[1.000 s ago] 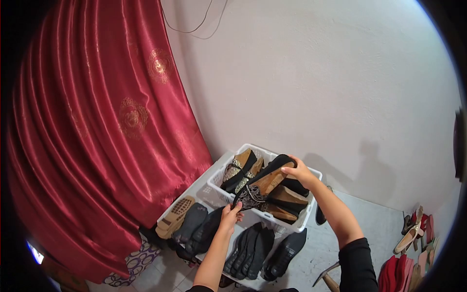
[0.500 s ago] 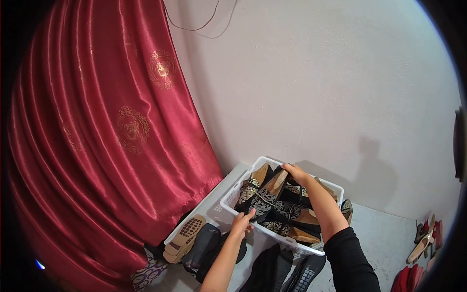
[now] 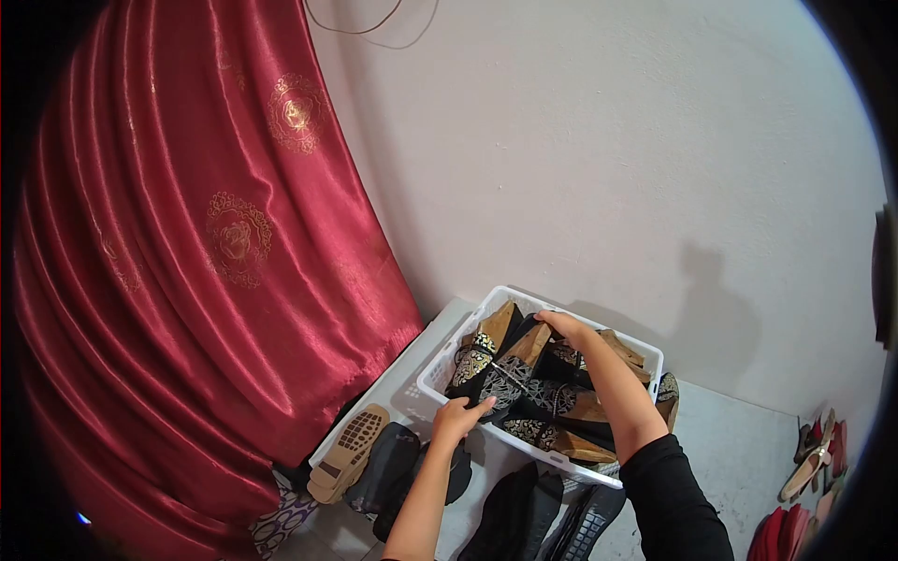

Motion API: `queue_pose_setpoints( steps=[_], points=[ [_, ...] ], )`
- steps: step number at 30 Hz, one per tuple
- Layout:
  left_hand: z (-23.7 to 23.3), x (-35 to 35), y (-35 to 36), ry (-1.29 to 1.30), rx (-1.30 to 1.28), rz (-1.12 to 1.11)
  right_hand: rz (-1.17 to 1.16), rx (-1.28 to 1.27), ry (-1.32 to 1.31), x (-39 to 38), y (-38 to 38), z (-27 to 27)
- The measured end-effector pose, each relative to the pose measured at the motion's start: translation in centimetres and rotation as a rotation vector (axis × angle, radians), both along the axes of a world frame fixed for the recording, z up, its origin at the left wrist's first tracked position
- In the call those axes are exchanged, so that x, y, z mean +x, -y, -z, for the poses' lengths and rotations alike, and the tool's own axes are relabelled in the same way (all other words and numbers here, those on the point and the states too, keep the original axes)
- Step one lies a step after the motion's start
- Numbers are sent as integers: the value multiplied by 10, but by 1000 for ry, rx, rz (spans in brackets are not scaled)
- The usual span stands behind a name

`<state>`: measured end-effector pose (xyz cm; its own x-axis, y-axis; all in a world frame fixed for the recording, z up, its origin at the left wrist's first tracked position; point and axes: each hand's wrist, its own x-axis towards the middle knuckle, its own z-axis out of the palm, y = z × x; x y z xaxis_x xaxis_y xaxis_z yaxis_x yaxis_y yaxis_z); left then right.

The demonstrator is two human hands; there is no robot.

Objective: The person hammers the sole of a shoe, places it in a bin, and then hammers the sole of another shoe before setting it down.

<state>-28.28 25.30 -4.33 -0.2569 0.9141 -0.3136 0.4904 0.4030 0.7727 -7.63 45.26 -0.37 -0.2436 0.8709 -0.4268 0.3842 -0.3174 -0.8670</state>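
A white plastic basket is packed with black wedge shoes with wooden-looking heels and gold or silver patterns. My right hand reaches over it, its fingers closed on the heel end of a silver-patterned wedge shoe. At that shoe's toe, by the basket's near rim, is my left hand, thumb laid along the toe and the other fingers curled underneath, partly hidden. Beside the silver-patterned shoe lies a gold-patterned wedge shoe.
Under the basket is a pale grey surface. Tan-soled shoes and several black shoes lie in front of it. A red satin curtain hangs at left. Red and beige shoes sit at right, and a wall stands behind.
The silver-patterned shoe sits slightly lower and flatter among the others, both hands still on it. My left thumb has shifted along its toe. The view has moved slightly.
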Motion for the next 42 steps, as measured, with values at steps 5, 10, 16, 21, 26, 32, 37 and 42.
queue_pose_setpoints(
  steps=[5,10,16,21,26,32,37,42],
  points=[
    [9,1,-5,-84,37,11,161,633,219,-4,7,17],
    [2,6,-7,-205,-63,22,147,1326,596,-23,66,15],
    [-7,16,-5,-269,-50,-26,10,1163,753,-8,137,17],
    [-18,19,8,-316,39,-79,-47,996,325,34,268,3],
    [-7,35,15,-398,213,-176,369,598,-203,149,423,32],
    [-61,154,73,-209,663,-171,1152,485,155,280,580,98],
    [-42,300,113,118,829,601,1467,510,148,302,615,116],
    [63,417,66,-223,340,677,1232,615,423,307,615,93]
  ],
)
